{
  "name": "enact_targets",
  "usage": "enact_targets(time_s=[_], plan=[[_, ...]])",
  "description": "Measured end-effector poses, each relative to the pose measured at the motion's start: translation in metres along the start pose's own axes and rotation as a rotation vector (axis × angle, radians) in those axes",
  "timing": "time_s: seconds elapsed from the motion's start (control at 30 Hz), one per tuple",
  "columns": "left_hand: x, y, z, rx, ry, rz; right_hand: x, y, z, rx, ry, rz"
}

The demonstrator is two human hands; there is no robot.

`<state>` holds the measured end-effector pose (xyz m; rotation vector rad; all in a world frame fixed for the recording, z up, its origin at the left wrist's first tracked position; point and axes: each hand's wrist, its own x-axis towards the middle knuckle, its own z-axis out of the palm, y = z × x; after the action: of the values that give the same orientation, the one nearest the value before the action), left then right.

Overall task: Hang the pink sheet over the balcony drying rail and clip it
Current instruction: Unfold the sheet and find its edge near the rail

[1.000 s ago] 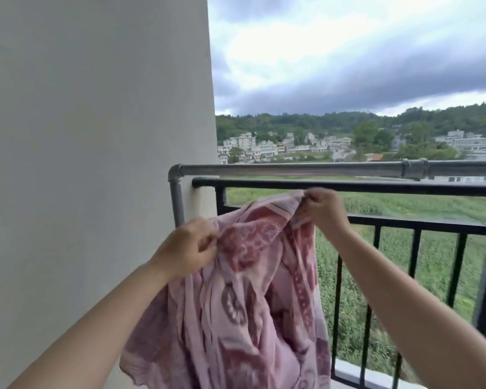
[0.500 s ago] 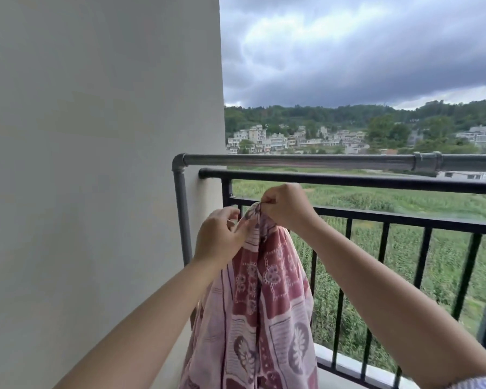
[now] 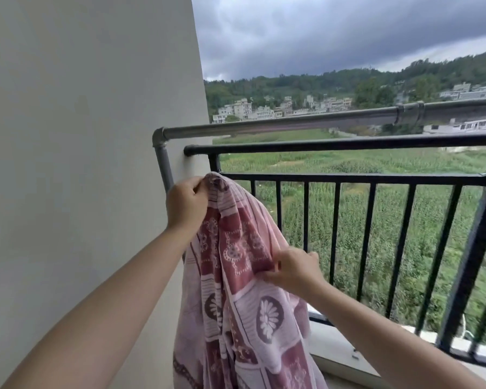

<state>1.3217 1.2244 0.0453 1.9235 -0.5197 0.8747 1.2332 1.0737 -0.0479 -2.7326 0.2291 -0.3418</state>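
The pink sheet [image 3: 244, 299], patterned in dark rose with flower rounds, hangs in front of me below the rails. My left hand [image 3: 186, 202] grips its top corner, held up just beneath the black railing. My right hand [image 3: 293, 266] pinches the sheet's edge lower down and to the right. The grey metal drying rail [image 3: 292, 123] runs across above the sheet, bare. No clip is in sight.
A black balcony railing [image 3: 348, 141] with upright bars stands just behind the drying rail. A pale wall [image 3: 82, 164] closes the left side. The grey rail's upright post [image 3: 163, 164] runs down beside the wall. A concrete ledge [image 3: 334, 352] lies at the railing's foot.
My right hand has slid down and right along the sheet's edge, away from my left hand. The left hand keeps the top corner. The view has turned right.
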Motion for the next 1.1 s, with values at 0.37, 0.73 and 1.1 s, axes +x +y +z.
enact_targets(time_s=[0.37, 0.73, 1.1], plan=[[-0.007, -0.04, -0.06, 0.109, -0.681, -0.196, 0.063, -0.03, -0.081, 0.415, 0.351, -0.037], [-0.018, -0.021, -0.013, -0.187, -0.101, -0.272, 0.071, -0.078, -0.095, 0.313, 0.271, -0.337], [0.025, -0.028, -0.047, -0.159, -0.158, -0.28, 0.058, 0.008, 0.024, 0.247, 0.051, 0.134]])
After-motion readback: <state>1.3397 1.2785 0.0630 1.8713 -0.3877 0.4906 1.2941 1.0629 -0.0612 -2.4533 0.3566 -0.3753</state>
